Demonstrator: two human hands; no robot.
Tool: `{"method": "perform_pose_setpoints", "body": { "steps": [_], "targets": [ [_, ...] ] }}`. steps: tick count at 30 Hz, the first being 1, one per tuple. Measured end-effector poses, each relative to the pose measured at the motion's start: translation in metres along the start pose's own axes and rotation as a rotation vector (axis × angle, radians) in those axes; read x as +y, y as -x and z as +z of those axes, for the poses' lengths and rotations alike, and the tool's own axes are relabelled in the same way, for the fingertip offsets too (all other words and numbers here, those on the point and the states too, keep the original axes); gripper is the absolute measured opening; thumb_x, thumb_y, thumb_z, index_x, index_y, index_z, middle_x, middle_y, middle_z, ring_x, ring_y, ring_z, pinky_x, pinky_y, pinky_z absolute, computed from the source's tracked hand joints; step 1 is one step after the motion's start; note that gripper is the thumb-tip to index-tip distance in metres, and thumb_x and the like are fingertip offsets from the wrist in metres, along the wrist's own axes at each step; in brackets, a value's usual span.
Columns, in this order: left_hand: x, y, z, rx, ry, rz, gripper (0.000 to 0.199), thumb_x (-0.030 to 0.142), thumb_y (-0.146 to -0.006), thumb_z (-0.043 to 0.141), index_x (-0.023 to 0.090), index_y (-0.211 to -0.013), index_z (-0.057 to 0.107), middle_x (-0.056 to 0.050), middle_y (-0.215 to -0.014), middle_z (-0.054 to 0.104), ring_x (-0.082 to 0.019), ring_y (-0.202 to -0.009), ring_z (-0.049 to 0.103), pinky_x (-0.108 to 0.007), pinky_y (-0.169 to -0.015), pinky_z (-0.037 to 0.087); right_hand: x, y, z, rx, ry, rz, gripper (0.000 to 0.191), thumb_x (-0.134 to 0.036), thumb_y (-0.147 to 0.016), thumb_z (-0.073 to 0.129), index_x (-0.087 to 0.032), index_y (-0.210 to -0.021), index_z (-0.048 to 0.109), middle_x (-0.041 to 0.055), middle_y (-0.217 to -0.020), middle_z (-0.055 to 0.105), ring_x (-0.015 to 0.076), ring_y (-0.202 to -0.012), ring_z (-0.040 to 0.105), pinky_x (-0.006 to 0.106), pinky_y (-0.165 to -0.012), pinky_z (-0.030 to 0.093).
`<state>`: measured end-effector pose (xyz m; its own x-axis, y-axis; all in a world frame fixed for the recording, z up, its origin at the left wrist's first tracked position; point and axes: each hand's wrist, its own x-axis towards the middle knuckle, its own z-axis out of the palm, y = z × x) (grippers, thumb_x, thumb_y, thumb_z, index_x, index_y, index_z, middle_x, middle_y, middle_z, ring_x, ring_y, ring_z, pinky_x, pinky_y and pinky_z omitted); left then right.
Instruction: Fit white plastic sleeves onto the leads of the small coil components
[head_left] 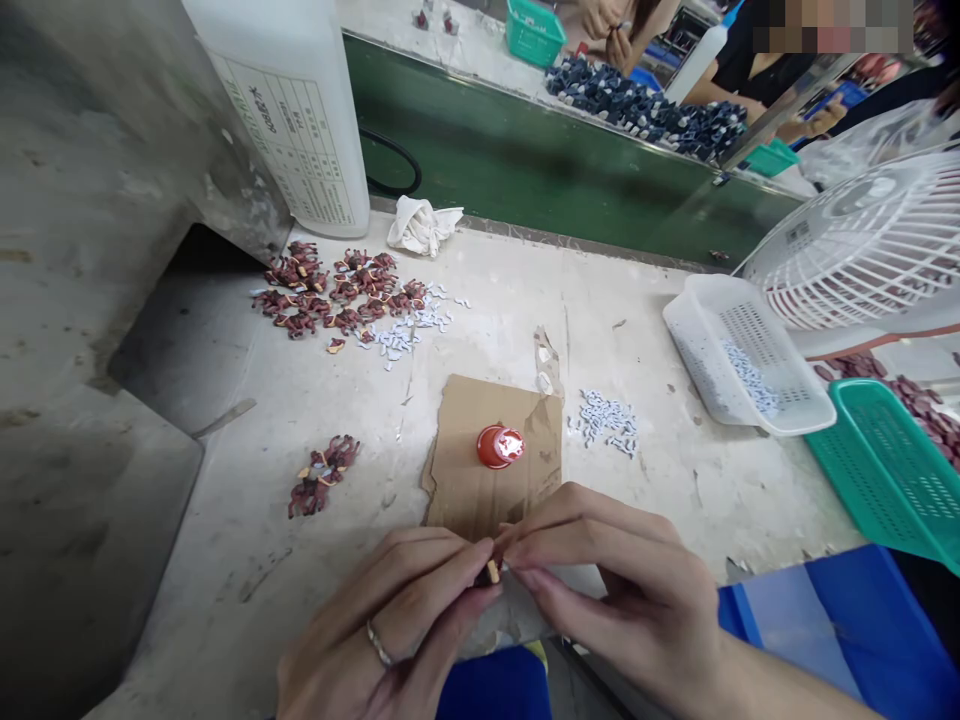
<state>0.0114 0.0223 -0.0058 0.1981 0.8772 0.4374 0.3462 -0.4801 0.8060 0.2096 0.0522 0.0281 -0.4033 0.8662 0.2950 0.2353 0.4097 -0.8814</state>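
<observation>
My left hand [409,610], with a ring on one finger, pinches a small dark brown and tan figurine part [489,573] near the table's front edge. The fingertips of my right hand [611,575] are pressed together against the same part; anything between them is hidden. Just beyond my hands lies a torn piece of cardboard [459,440] with a small red cup [491,450] on it, glossy inside. To its right is a pile of tiny pale blue pieces [607,420]. A few reddish-brown figurines [324,475] lie on the left.
More brown figurines [345,290] and pale blue pieces [401,335] lie at the back left, near a large white bottle [300,130] and a crumpled white cloth [424,225]. A white basket [716,360], a green basket [892,490], a fan [862,240] and a blue bin [847,630] stand right. Co-workers' hands show beyond.
</observation>
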Motion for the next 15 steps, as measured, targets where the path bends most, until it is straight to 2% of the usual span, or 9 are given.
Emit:
{"method": "perform_pose_setpoints", "body": {
  "steps": [5,10,12,15],
  "targets": [
    [0.004,0.001,0.005,0.07,-0.028,-0.014,0.037,-0.007,-0.085,0.065,0.015,-0.114,0.068,0.002,-0.102,0.068,-0.003,-0.101,0.065,-0.011,-0.092,0.056,-0.003,0.008,-0.004,-0.093,0.191,-0.109,0.025,0.001,-0.094,0.061,-0.005,-0.116,0.071,0.0151,-0.109,0.075,0.0148,-0.104,0.074,0.019,-0.091,0.062],
    [0.004,0.0,0.014,0.128,0.02,-0.035,0.032,-0.004,-0.088,0.061,0.018,-0.11,0.067,0.002,-0.101,0.07,-0.005,-0.097,0.069,-0.013,-0.086,0.059,-0.002,0.017,-0.012,-0.173,0.394,-0.248,0.033,-0.004,-0.101,0.05,-0.004,-0.13,0.065,0.0162,-0.121,0.074,0.0206,-0.127,0.065,0.029,-0.107,0.058],
    [0.002,0.001,0.012,0.148,0.025,-0.032,0.034,-0.005,-0.088,0.061,0.019,-0.111,0.067,0.002,-0.1,0.07,-0.005,-0.098,0.069,-0.013,-0.088,0.059,-0.003,0.015,-0.011,-0.151,0.368,-0.245,0.03,-0.006,-0.102,0.05,-0.006,-0.127,0.066,0.0149,-0.116,0.075,0.0184,-0.12,0.069,0.025,-0.101,0.061],
    [-0.001,0.004,0.004,0.013,0.002,0.007,0.034,-0.002,-0.087,0.065,0.017,-0.115,0.066,0.0,-0.107,0.071,-0.005,-0.104,0.068,-0.012,-0.092,0.059,-0.004,0.008,-0.008,-0.077,0.178,-0.093,0.029,-0.012,-0.097,0.066,-0.01,-0.126,0.067,0.0113,-0.107,0.075,0.0133,-0.1,0.074,0.018,-0.087,0.063]
  ]
}}
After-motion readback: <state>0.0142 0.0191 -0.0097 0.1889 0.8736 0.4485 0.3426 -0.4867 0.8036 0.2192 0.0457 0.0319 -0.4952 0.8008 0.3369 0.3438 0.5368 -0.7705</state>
